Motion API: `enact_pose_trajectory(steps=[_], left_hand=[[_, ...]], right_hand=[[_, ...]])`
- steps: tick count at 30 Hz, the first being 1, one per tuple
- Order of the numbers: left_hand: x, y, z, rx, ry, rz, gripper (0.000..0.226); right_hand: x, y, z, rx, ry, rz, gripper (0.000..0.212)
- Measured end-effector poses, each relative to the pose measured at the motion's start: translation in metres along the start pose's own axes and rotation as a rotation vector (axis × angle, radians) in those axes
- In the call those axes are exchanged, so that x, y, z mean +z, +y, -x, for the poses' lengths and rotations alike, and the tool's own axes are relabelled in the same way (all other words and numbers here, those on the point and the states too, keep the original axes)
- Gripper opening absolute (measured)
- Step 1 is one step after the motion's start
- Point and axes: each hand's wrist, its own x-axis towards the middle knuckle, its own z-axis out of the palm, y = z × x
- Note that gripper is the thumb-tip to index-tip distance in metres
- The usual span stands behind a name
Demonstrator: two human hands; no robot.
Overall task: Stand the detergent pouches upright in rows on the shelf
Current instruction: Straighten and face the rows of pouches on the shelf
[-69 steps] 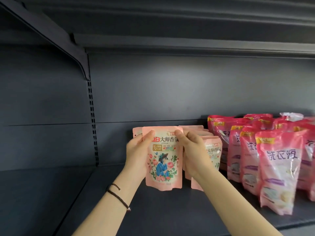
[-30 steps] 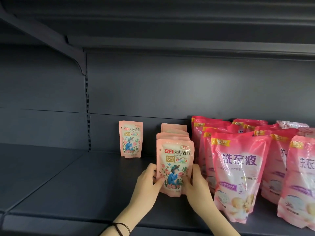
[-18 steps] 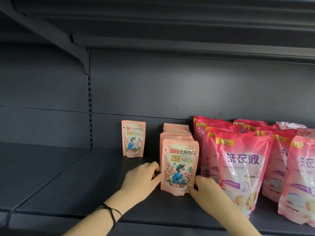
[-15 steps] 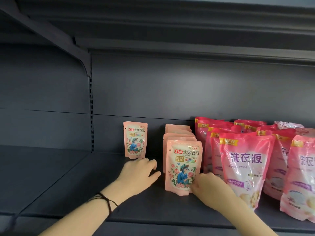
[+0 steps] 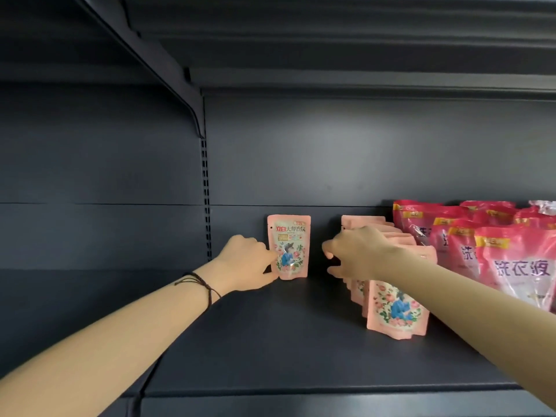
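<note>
Head view, left hand fingers pinching lone pouch edge, right hand fingers loosely spread, empty

Pale pink floral pouch, brighter pink bags, dark grey shelf

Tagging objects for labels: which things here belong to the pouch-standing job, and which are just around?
Job: lone pouch, row of small pouches, shelf, left hand, right hand.
Just around: big pink bags (standing, untouched), shelf bracket, wrist cord.
</note>
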Motion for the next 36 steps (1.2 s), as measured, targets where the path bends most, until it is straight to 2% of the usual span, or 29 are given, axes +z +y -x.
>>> enact_pose_trajectory(steps=[5, 9, 11, 14, 16, 20, 24, 26, 27, 30, 32, 34, 36], left_hand=[[0.016, -0.028, -0.013, -0.018, 0.015, -0.041, 0.045], [0.035, -0.049, -0.038, -0.110, 0.078, 0.008, 0.042], [0.047, -0.055, -0.054, -0.219, 0.116, 0.148, 0.040], [0.066, -0.058, -0.075, -0.457, 0.143, 0.544, 0.039], [0.078, -0.054, -0.088, -0.546, 0.141, 0.780, 0.043], [0.093, -0.041, -0.106, -0.682, 0.163, 1.156, 0.038], [0.103, -0.037, -0.112, -0.741, 0.203, 1.335, 0.017], [0.106, -0.035, -0.113, -0.777, 0.201, 1.458, 0.014], [0.107, -0.034, -0.113, -0.791, 0.202, 1.513, 0.014], [0.109, -0.031, -0.112, -0.807, 0.201, 1.642, 0.014], [0.110, -0.028, -0.108, -0.836, 0.199, 1.772, 0.012], [0.110, -0.026, -0.103, -0.858, 0.217, 1.841, 0.013], [0.106, -0.025, -0.098, -0.836, 0.256, 1.810, 0.013]], right_hand=[[0.004, -0.010, -0.046, 0.033, -0.016, 0.005, 0.036], [0.016, -0.003, -0.090, 0.131, 0.010, -0.053, 0.038], [0.024, 0.001, -0.111, 0.211, 0.048, -0.168, 0.037], [0.037, 0.001, -0.140, 0.340, 0.124, -0.441, 0.038], [0.045, -0.002, -0.155, 0.430, 0.148, -0.604, 0.040], [0.062, -0.013, -0.167, 0.522, 0.200, -0.680, 0.038], [0.074, -0.011, -0.172, 0.550, 0.260, -0.698, 0.035], [0.079, -0.009, -0.176, 0.599, 0.280, -0.797, 0.033], [0.082, -0.008, -0.178, 0.667, 0.304, -0.935, 0.031], [0.088, -0.015, -0.176, 0.906, 0.343, -1.549, 0.028], [0.095, -0.023, -0.169, 0.969, 0.269, -1.747, 0.018], [0.101, -0.034, -0.162, 0.984, 0.249, -1.769, 0.011], [0.105, -0.042, -0.156, 0.981, 0.319, -1.697, 0.013]])
